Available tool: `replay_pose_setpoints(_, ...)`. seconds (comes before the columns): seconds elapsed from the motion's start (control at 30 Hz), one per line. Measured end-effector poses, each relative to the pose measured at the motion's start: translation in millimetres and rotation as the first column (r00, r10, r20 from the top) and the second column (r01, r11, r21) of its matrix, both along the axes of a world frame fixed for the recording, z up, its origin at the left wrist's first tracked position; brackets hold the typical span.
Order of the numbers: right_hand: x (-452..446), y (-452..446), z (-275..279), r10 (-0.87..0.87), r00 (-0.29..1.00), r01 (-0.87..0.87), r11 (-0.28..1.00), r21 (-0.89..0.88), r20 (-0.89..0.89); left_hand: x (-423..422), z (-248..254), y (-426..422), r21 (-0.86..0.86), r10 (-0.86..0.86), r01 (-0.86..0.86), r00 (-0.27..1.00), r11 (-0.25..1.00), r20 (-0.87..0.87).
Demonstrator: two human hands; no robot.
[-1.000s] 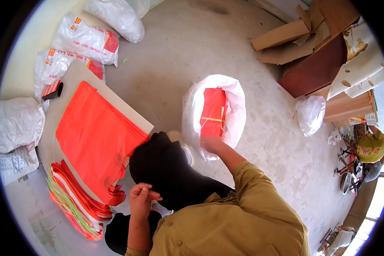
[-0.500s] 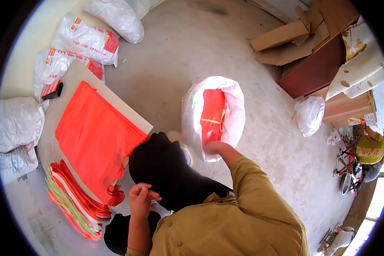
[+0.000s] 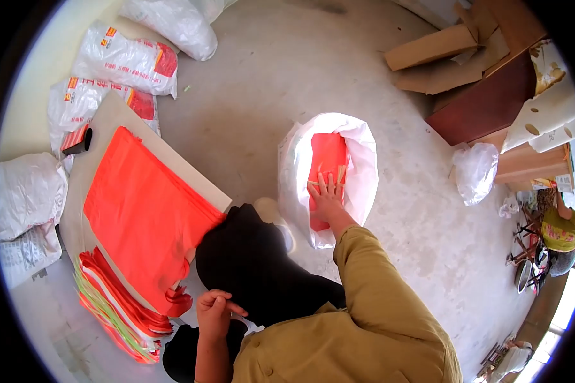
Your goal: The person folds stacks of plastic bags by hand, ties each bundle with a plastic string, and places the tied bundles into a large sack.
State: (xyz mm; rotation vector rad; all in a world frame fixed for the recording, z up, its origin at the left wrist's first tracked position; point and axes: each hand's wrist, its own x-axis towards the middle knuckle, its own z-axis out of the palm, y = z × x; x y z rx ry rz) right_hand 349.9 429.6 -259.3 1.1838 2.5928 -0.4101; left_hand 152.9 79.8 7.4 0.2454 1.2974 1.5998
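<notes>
My right hand lies with spread fingers on a red folded bundle tied with a yellowish strip. The bundle sits inside an open white sack on the floor. My left hand hangs near my knee, its fingers loosely bent and apart, nothing visible in them. Left of my dark-clothed leg, a stack of flat red sheets rests on a pale board. Beside it lie more folded red pieces with green strips.
Filled white sacks line the wall on the left. A black-and-red object lies at the board's corner. Cardboard and a clear plastic bag stand to the right. Another person is at the far right edge.
My right hand has gone from the near end of the red bundle, fingers hidden, to lying spread over its middle. The left hand has dropped slightly.
</notes>
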Motion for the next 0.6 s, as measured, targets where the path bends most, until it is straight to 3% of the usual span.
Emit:
replay_pose_setpoints(0.13,-2.4,-1.8,24.0,-0.028,0.999,0.026,0.999,-0.04,-0.035,-0.6,-1.3,1.7,0.002,-0.016,0.016,0.999,1.0,0.036)
replay_pose_setpoints(0.23,-1.5,2.6,36.2,-0.023,0.999,0.026,0.993,-0.112,0.033,4.0,5.0,8.7,-0.043,-0.015,0.017,0.999,0.999,0.046)
replay_pose_setpoints(0.3,-4.2,20.4,31.8,0.074,0.995,-0.074,0.997,-0.001,0.067,3.0,1.4,7.9,-0.094,-0.065,0.069,0.997,0.993,0.043)
replay_pose_setpoints(0.37,-0.2,31.5,31.9,-0.036,0.911,0.089,0.99,0.111,-0.411,4.6,5.3,14.2,-0.151,-0.09,0.09,0.996,0.984,0.009)
replay_pose_setpoints(0.43,-7.4,43.9,40.5,-0.018,0.732,0.179,0.97,0.167,-0.681,10.3,6.6,20.6,-0.17,-0.09,0.081,0.995,0.982,-0.043)
replay_pose_setpoints(0.53,-35.6,52.6,101.9,0.131,0.585,0.147,0.953,0.264,-0.8,16.7,9.6,26.7,-0.169,-0.082,0.071,0.995,0.983,-0.056)
replay_pose_setpoints(0.6,-64.9,51.7,138.0,0.114,0.441,0.038,0.989,0.145,-0.89,21.5,16.6,31.2,-0.155,-0.094,0.079,0.992,0.985,-0.087)
